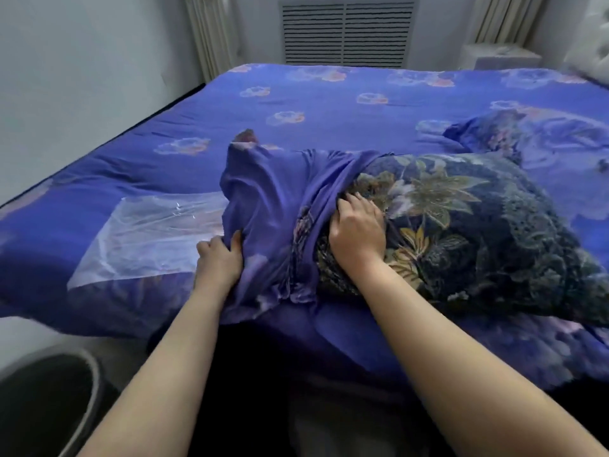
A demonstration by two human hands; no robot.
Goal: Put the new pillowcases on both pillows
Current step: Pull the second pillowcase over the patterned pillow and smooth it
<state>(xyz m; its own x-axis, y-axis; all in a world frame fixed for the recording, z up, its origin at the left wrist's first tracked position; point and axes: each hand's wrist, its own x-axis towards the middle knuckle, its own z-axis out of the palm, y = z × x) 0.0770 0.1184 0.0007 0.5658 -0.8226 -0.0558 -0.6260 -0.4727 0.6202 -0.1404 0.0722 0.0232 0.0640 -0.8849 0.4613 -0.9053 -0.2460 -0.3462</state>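
The left hand [220, 258] grips a bunch of the blue-violet pillowcase [263, 222] near its closed end, fingers curled into the cloth with the thumb on top. The right hand [357, 230] lies at the mouth of the case, fingers curled over the gathered hem where it meets the pillow [478, 232], pinching the cloth against the dark floral cover. The pillow lies across the near part of the bed, its left end inside the pillowcase and the greater part, to the right, bare; the case bunches in folds over that end, and one corner stands up in a peak at the far left. All of this rests on a blue bedsheet [329, 110] printed with pale flowers, which covers the whole mattress and hangs over the near edge in front of the person. A clear plastic bag [148, 239] lies flat on the sheet just left of the left hand, nothing visible inside it. A second blue floral bundle [514, 133], pillow or case I cannot tell, lies farther back on the right. The far half of the bed is open sheet. A white wall runs close along the left edge; behind the bed stand a louvred vent panel [347, 33] and pale curtains [211, 34]. A dark round bin [49, 404] sits on the floor at lower left.
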